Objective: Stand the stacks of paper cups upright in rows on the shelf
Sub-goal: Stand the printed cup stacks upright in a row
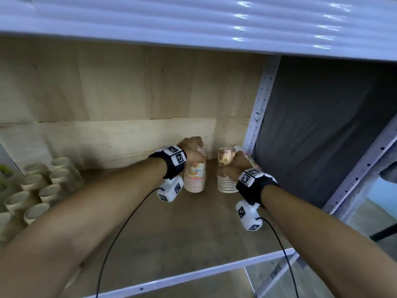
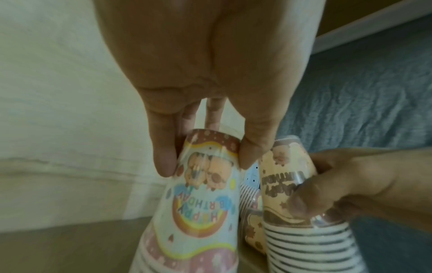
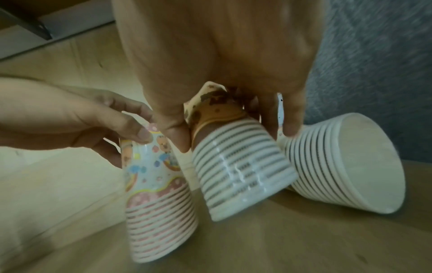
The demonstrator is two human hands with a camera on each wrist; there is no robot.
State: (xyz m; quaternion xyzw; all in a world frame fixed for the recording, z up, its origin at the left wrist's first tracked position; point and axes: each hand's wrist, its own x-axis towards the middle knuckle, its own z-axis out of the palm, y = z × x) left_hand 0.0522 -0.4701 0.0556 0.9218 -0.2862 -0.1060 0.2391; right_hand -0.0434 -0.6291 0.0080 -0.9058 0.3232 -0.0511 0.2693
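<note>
Two wrapped stacks of birthday paper cups stand rim-down at the back right of the wooden shelf (image 1: 171,233). My left hand (image 1: 193,150) pinches the top of the pink-rimmed stack (image 1: 195,179), thumb and fingers around its printed top cup (image 2: 205,184). My right hand (image 1: 236,165) grips the brown-printed stack (image 1: 226,181) around its upper part; that stack (image 3: 240,171) is tilted. A third stack (image 3: 346,162) lies tipped over against the dark cloth to the right, its open mouth showing. In the head view this third stack (image 1: 249,158) is mostly hidden behind my right hand.
Several plain beige cup stacks (image 1: 40,188) lie on the shelf's left side. A wooden back panel (image 1: 107,136) closes the rear. A perforated metal post (image 1: 261,104) and dark cloth (image 1: 322,125) bound the right. Another shelf (image 1: 193,24) hangs overhead. The shelf's white front edge (image 1: 193,274) runs below my arms.
</note>
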